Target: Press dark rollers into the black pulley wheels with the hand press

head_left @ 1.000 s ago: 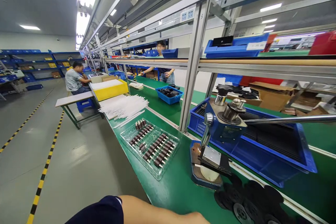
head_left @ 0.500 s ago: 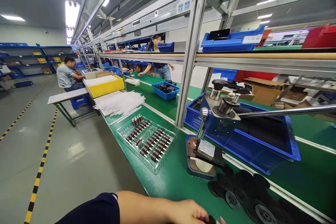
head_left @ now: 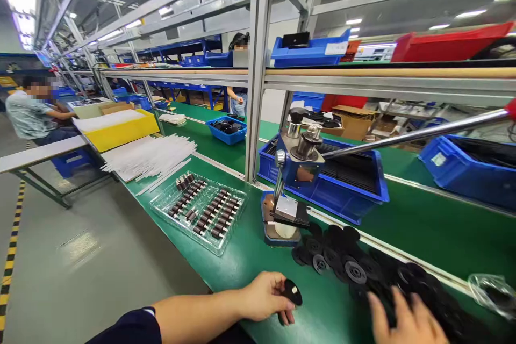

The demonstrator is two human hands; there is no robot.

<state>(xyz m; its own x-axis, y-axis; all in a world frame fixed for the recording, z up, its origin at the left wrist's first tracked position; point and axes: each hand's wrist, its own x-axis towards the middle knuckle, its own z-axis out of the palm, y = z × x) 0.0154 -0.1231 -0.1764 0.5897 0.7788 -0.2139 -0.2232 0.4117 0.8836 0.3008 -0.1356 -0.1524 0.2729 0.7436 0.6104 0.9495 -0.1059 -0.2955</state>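
My left hand [head_left: 268, 295] grips a small black disc [head_left: 293, 292] with a light spot at its centre, held just over the green bench [head_left: 237, 274]. My right hand [head_left: 405, 320], fingers spread, is at the bottom right by a pile of black discs [head_left: 355, 271]; nothing shows in its fingers. Beyond my left hand stands a hand press [head_left: 300, 158] with a long metal lever and a black part on its base. To its left, a clear tray [head_left: 220, 247] holds rows of dark brown rollers with light ends.
Behind the press sits a blue bin [head_left: 342, 207] of black strips. White strips [head_left: 155, 156] and a yellow box [head_left: 121, 137] lie further left. A metal post [head_left: 255, 75] rises behind the tray. Two people are further off. A clear plastic bag [head_left: 492, 293] lies far right.
The view has swung to the right. My left hand has come up into fuller view with the disc, and my right hand now shows spread near the pile.
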